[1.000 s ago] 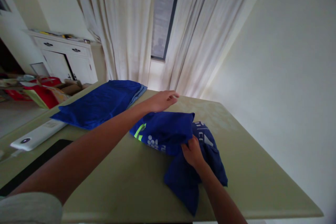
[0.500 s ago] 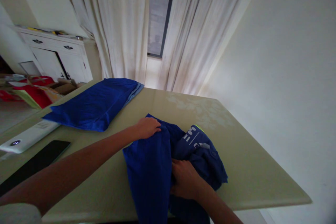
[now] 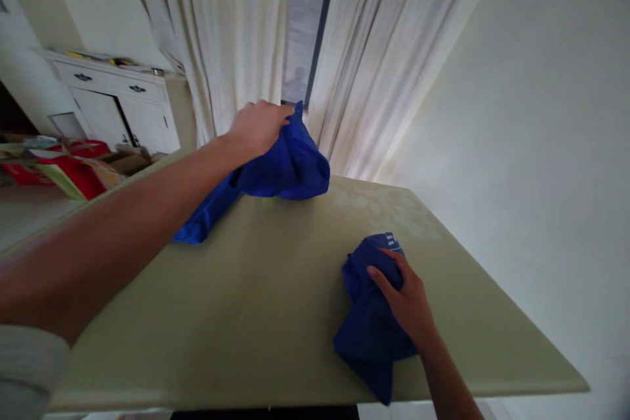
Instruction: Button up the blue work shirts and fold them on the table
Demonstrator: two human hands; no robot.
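My left hand [image 3: 260, 126] is closed on a bright blue garment [image 3: 295, 164], holding it up above the far part of the table; the cloth hangs bunched below my fingers. Behind my left forearm, part of another blue folded cloth [image 3: 207, 211] shows on the table, most of it hidden. On the right, my right hand [image 3: 406, 292] grips a crumpled darker blue garment [image 3: 371, 315] with white print near its top. One corner of this garment reaches the table's near edge. A gap of bare tabletop separates the two held garments.
The pale table [image 3: 275, 302] has a leaf-like pattern at its far right. Past it hang cream curtains [image 3: 236, 33] beside a window. A white cabinet [image 3: 118, 102] and red bags [image 3: 73, 164] stand at the left, and a plain wall [image 3: 531, 111] rises on the right.
My left hand has lifted the bright blue garment up and away, off the darker one. My right hand has shifted right with the printed garment. The phone and white device are now hidden.
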